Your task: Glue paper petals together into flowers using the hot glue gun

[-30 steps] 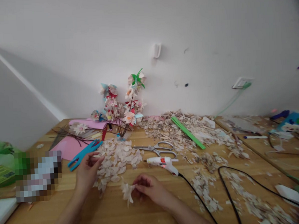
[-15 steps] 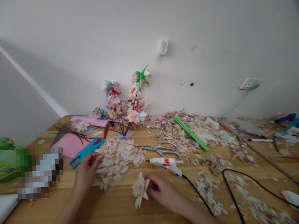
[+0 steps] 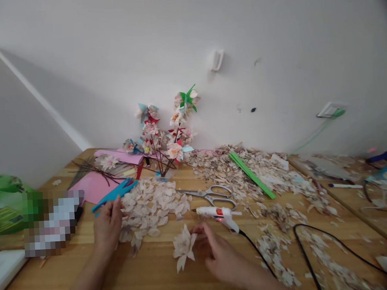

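Note:
My left hand (image 3: 107,224) lies on the wooden table (image 3: 148,277) at the left edge of a pile of pale petals (image 3: 153,205). Its fingers stretch forward onto the petals, close to a blue cut-out shape (image 3: 113,194). My right hand (image 3: 220,254) is low in the middle, blurred by motion. Its fingertips are at the right side of a pale paper flower (image 3: 184,248); I cannot tell whether they grip it. A white glue gun (image 3: 218,214) lies just beyond that hand, and scissors (image 3: 212,194) lie behind the gun.
A bunch of finished paper flowers (image 3: 167,133) stands against the wall. Pink paper (image 3: 92,187) and dark twigs lie at the left. Green strips (image 3: 251,174) and scattered petal scraps (image 3: 263,171) cover the right. Black cords (image 3: 328,246) run across the right front.
My right hand and the paper flower shifted right, towards the glue gun, and the flower now shows its full face. My left hand drew back a little along the petal pile.

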Tool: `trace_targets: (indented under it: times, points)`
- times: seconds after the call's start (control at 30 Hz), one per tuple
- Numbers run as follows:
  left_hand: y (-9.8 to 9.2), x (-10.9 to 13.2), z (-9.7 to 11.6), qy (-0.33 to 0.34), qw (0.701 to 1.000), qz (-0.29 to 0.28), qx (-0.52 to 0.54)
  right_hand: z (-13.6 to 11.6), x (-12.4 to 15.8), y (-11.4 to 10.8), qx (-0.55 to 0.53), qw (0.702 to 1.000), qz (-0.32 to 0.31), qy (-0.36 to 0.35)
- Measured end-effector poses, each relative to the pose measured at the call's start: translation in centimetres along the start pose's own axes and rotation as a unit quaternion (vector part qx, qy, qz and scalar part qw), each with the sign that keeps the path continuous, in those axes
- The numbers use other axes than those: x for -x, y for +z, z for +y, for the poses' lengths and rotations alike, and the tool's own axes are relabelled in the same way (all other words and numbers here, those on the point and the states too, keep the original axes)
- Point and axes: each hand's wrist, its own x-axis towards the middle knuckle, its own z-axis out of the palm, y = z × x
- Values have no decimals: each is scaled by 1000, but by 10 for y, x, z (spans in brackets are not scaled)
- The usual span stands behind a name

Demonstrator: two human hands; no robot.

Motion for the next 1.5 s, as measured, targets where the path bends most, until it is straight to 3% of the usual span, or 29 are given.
trace_targets:
  times: [0.17,0.33,0.43,0.57,0.67,0.77,0.93,1.1,1.2,1.3,1.37,1.43,1.5]
  points:
    - [6,6,2,79,996,-8,-36,2,-5,11,-137,989,-10,-46]
    - [16,23,12,131,989,-72,-9,4,-10,18,-213,974,-5,-81]
    - [16,41,24,126,975,-175,61,4,-16,22,-241,965,-4,-104]
    - [12,70,39,106,904,-397,117,-5,-24,24,-279,954,-18,-104]
    - [17,85,41,99,876,-449,143,-13,-28,23,-301,948,-24,-96]
    - [25,88,36,104,892,-425,115,-18,-30,20,-274,958,-14,-82]
    - [34,84,22,136,910,-391,26,-32,-20,-5,-111,991,66,-48]
    - [36,85,17,147,907,-393,-24,-37,-4,-76,-85,979,178,-52]
    - [35,87,18,157,905,-393,-32,-15,2,-126,-86,957,272,-46]
    - [31,84,23,168,906,-386,-32,17,5,-154,-65,939,337,-14]
    - [28,76,27,173,914,-364,-35,32,7,-154,-22,964,266,15]
    - [28,62,30,176,927,-326,-53,38,8,-144,17,991,130,31]
    - [30,44,32,186,937,-284,-84,34,9,-129,34,999,16,33]
